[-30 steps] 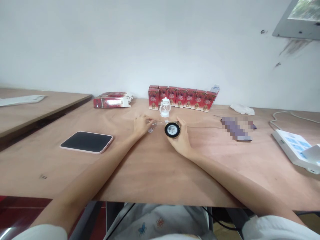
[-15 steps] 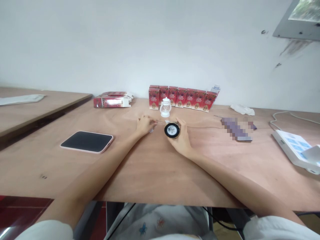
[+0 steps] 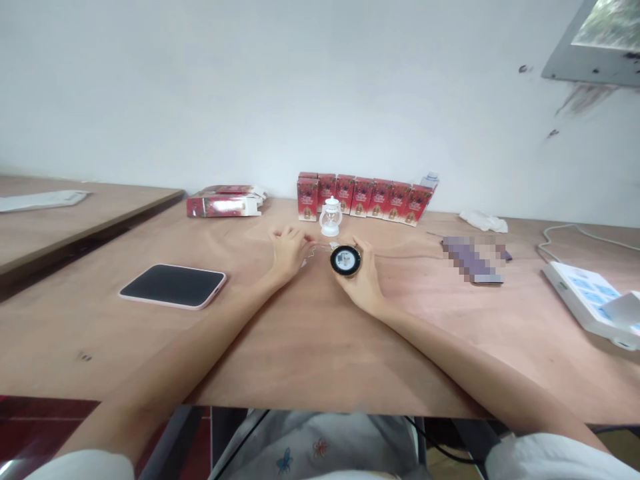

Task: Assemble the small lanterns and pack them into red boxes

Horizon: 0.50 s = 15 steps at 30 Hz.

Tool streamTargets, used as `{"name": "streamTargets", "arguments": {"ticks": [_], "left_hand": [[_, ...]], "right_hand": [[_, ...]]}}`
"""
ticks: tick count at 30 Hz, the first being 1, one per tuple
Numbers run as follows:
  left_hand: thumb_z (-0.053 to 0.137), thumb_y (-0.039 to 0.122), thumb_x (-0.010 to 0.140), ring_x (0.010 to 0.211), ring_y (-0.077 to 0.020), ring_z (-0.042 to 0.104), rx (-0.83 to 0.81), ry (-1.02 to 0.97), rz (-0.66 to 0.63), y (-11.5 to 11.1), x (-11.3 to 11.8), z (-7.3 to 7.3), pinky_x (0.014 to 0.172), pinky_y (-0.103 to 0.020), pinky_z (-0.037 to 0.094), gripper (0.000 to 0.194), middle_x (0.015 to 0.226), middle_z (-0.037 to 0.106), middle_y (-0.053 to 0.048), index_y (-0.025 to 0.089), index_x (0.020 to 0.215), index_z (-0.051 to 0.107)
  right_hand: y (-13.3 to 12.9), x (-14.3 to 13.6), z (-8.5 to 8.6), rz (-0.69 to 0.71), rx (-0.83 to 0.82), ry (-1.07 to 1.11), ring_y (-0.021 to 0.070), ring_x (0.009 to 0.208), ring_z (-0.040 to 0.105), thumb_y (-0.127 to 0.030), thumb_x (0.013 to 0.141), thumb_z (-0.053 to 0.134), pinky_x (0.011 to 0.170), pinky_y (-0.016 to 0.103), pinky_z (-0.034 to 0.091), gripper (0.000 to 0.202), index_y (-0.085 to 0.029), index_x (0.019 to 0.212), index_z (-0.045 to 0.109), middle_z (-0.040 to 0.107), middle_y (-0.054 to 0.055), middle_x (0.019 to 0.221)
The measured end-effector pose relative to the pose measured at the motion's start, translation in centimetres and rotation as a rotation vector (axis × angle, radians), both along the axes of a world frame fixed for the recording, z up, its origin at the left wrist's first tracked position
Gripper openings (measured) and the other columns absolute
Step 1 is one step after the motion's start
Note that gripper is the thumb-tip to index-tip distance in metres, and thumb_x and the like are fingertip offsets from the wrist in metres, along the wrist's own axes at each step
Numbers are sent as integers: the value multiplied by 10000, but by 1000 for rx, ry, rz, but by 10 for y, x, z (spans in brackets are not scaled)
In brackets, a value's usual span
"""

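My right hand [image 3: 364, 280] is wrapped round what looks like a small gold lantern [image 3: 345, 261], tipped so that its round black base with a pale centre faces me. Its far side is hidden. My left hand [image 3: 290, 255] is closed in a pinch on a thin pale strand [image 3: 323, 246], which runs toward the top of the held lantern. A small clear piece hangs or lies just below those fingers, too small to make out. Upright beyond both hands stands a white lantern [image 3: 331, 218].
Behind the white lantern is a row of several red boxes [image 3: 361, 197]. More red boxes [image 3: 223, 205] lie at the back left. A phone [image 3: 173, 285] lies left, a partly blurred purple object [image 3: 470, 259] right. A white case [image 3: 587, 300] and tissue [image 3: 483, 221] are further right.
My left hand has turned slightly and its fingers have risen a little, with the strand showing more between the hands. The right hand's hold on the lantern is nearly unchanged.
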<state>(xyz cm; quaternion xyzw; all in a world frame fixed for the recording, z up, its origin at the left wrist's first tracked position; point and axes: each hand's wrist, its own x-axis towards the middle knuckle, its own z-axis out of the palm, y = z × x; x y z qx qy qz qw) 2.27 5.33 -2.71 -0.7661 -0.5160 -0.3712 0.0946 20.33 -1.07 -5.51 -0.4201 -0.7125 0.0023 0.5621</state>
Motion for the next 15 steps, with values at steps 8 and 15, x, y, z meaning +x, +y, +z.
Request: {"name": "streamTargets", "arguments": {"ticks": [8,15], "left_hand": [[587,426,848,764,-179,543,357,-153,-212,-57,24,26,815,-375,260,223,756,715,0,224,816,675],[612,442,820,759,-168,536,380,-94,-339,-59,26,25,772,-371,250,238,734,717,20,240,721,688]], "right_hand": [[-1,-1,-1,-19,-36,-7,270,1182,466,-250,754,611,996,476,426,685,-204,1343,266,408,141,1257],[-3,-1,-1,7,-33,-41,270,1188,473,-243,756,619,990,476,434,697,-215,1346,250,400,149,1284]]}}
